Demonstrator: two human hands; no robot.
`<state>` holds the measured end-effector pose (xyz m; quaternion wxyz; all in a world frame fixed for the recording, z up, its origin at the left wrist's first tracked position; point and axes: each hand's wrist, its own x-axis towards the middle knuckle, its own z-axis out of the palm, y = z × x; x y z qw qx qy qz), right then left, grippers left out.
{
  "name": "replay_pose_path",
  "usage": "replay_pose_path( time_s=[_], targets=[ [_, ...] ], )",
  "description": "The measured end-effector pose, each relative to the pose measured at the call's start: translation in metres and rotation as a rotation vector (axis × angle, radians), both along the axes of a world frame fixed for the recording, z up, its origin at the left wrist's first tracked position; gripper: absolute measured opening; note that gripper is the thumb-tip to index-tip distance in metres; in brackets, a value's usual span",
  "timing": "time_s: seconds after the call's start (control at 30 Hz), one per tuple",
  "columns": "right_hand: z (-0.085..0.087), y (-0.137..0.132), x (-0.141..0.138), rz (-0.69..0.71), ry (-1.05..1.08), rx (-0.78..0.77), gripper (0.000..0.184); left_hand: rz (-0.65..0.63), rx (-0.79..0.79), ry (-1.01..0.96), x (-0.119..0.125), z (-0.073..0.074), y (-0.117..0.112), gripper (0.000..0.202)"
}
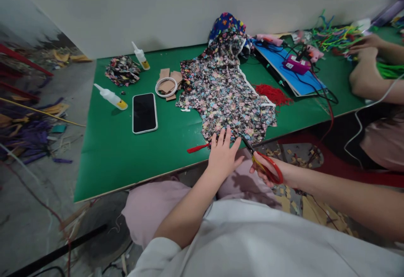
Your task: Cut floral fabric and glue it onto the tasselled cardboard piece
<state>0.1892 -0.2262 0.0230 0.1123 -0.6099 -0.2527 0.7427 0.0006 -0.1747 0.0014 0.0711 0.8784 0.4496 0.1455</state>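
A dark floral cloth (pixel 221 83) lies spread over the green table (pixel 116 159), reaching the front edge. My left hand (pixel 222 155) rests flat on its near edge with fingers spread. In my right hand (pixel 263 171) are scissors (pixel 272 167) with red handles, their blades pointing at the cloth's near edge just right of my left hand. Whether the blades are parted is too small to tell. Beside my left fingertips lies a red tassel (pixel 198 147).
Left on the table are a phone (pixel 144 113), two glue bottles (pixel 113 99), a roll of tape (pixel 166 87) and bunched floral cloth (pixel 122 70). Red threads (pixel 273 94), a blue folder (pixel 287 66) and cables lie right. A co-worker's arms (pixel 366 66) are at the far right.
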Motion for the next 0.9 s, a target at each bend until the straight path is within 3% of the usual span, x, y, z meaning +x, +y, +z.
replay_pose_path(
  time_s=[0.17,0.43,0.9],
  targets=[
    [0.005,0.003,-0.007,-0.017,0.004,-0.055,0.07,-0.004,0.003,-0.005,0.0,0.002,0.0,0.056],
    [0.005,0.006,-0.002,-0.026,0.079,-0.055,0.064,-0.001,-0.006,-0.007,-0.001,0.004,-0.001,0.054],
    [0.017,0.016,-0.005,-0.08,0.214,-0.173,0.032,0.0,0.002,-0.014,-0.001,0.002,-0.001,0.053]
  ],
)
